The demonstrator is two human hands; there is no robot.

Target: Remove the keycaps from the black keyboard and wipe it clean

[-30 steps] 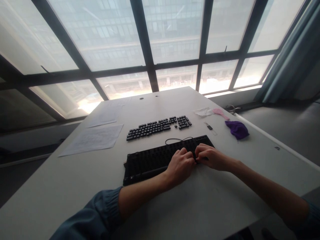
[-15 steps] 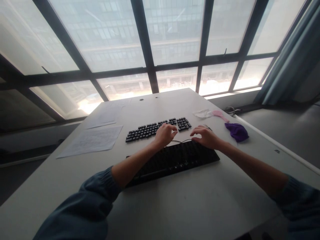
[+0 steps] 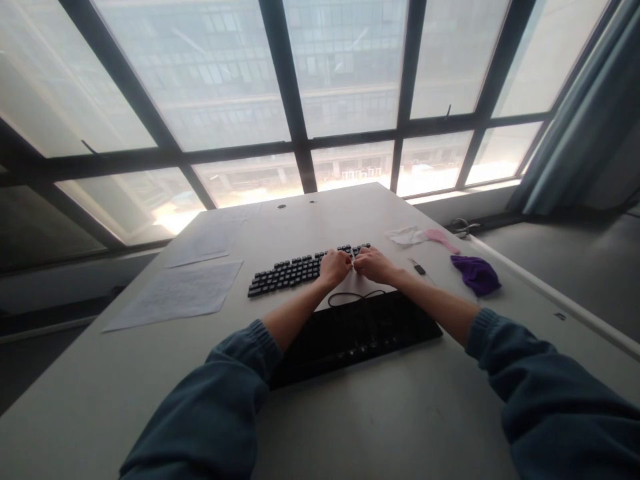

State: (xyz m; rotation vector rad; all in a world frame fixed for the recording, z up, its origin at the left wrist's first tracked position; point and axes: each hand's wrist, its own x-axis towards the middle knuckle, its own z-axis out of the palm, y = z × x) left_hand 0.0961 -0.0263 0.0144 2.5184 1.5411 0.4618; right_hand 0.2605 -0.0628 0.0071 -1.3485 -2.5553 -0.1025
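Observation:
Rows of loose black keycaps (image 3: 287, 274) lie on the white table beyond a black keyboard base (image 3: 360, 333), whose cable (image 3: 345, 295) curls along its far edge. My left hand (image 3: 335, 268) is over the near side of the keycap rows, its fingers pinched together. Close against it on the right, my right hand (image 3: 373, 265) also has its fingers closed, covering part of the right-hand keycaps. Whatever is between the fingertips of either hand is too small to make out.
Paper sheets (image 3: 180, 297) lie on the table (image 3: 320, 427) at the left. At the right are a purple cloth (image 3: 476, 275), a pink brush-like object (image 3: 440, 239), a white crumpled tissue (image 3: 406, 235) and a small dark tool (image 3: 418, 268). Windows stand behind.
My right hand has moved left from the base's far right corner to meet my left hand, uncovering the small dark tool. My left hand has shifted slightly, and the view has tilted a little.

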